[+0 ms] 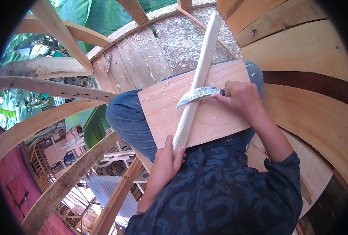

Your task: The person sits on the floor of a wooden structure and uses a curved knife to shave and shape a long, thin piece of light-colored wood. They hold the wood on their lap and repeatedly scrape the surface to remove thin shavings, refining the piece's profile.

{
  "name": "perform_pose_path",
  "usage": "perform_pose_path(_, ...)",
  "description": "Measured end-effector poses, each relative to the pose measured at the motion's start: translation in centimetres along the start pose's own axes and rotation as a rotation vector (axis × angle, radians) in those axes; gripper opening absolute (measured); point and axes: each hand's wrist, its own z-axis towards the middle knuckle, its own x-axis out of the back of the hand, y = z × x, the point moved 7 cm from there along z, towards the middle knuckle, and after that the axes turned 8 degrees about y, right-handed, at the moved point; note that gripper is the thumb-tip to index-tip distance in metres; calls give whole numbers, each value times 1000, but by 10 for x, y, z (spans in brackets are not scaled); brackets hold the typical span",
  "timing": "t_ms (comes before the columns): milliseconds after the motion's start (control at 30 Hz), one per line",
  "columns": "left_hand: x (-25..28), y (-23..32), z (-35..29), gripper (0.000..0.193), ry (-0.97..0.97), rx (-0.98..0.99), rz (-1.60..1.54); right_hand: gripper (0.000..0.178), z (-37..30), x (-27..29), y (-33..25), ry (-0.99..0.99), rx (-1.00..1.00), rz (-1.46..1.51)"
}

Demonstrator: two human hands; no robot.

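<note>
A long pale wooden stick [205,55] slants across a flat wooden board [158,105] that rests on my lap. My left hand [169,156] is wrapped round the stick's near end. In my right hand [238,96] is a knife with a broad curved blade [197,94], its dark handle mostly hidden by my fingers. The blade lies across the stick near its middle, tip toward the left; whether its edge bites into the wood I cannot tell. Small wood shavings are scattered over the board.
Ahead, a plank floor [138,55] is strewn with shavings, and a small tube-like object [109,62] lies at its left. Curved planks [291,47] rise on the right. Wooden beams [60,88] with gaps stand on the left, over green leaves and timber below.
</note>
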Motion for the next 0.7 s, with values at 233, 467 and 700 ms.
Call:
perform_pose_path(233, -1, -12, -8, 27, -64, 81, -83, 63, 19, 30, 77, 23, -371, -232)
perform_pose_path(467, -7, 1, 1, 24, -82, 67, -114, 60, -2, 4, -12, -98, -57, 75)
perform_pose_path(700, -4, 0, -1, 26, -54, 79, -75, 62, 35, 11, 58, 13, -274, -26)
